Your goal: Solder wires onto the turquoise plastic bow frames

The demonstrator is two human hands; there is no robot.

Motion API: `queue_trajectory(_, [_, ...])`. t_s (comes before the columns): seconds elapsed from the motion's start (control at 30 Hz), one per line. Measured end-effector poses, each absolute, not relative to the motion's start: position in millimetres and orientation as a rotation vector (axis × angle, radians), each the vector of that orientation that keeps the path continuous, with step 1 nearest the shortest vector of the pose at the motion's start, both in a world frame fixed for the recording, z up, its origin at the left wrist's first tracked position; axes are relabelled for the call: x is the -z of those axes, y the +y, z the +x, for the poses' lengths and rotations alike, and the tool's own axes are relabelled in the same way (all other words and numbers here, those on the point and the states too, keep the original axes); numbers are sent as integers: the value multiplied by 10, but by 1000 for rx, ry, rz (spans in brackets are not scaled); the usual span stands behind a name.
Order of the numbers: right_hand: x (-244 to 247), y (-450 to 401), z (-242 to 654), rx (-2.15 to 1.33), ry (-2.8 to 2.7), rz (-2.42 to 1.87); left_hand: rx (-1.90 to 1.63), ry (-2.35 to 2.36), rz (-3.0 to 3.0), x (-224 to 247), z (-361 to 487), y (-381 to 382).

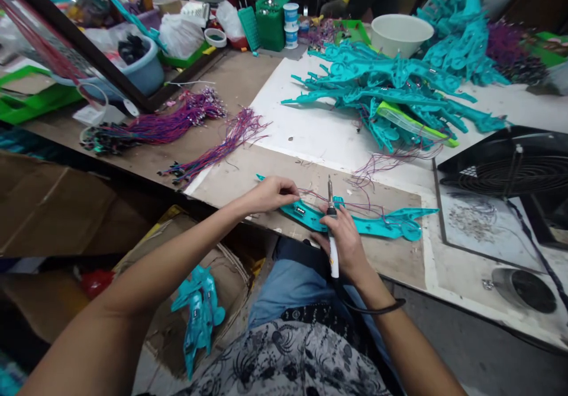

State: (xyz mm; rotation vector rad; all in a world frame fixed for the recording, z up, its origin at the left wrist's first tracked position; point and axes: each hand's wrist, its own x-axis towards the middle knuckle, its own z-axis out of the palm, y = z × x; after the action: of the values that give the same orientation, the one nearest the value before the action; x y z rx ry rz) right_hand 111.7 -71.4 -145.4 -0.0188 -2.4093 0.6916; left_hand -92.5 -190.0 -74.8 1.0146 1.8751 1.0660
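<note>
A long teal plastic piece (373, 227) lies across the table's front edge, with a small dark slotted part near its left end. My left hand (274, 195) is over that end, thumb and forefinger pinched on a thin wire (313, 193). Reddish-purple wires run from there along the piece to the right. In my right hand (346, 239) is a soldering iron (333, 258) with a white handle, its metal tip pointing up and away from me. The iron's dark cord hangs below and passes by my right wrist.
More teal pieces (386, 82) are heaped ahead, with a lime-green piece (412, 124) among them. Bundles of purple wires (168, 118) lie left. A black fan (501, 165) and a round metal tin (523, 289) stand right. Teal pieces (199, 307) rest on cardboard below the table.
</note>
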Motion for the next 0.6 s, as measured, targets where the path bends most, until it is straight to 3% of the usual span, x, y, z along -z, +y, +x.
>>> queue_trajectory(0.23, [1391,-423,1372,-832,-2503,77,-1106,1720,877,861,-641,-1928])
queue_trajectory(0.6, [1018,-826,1866,-1047,-2161,-373,-1072,1882,1051,959,-286,-1865])
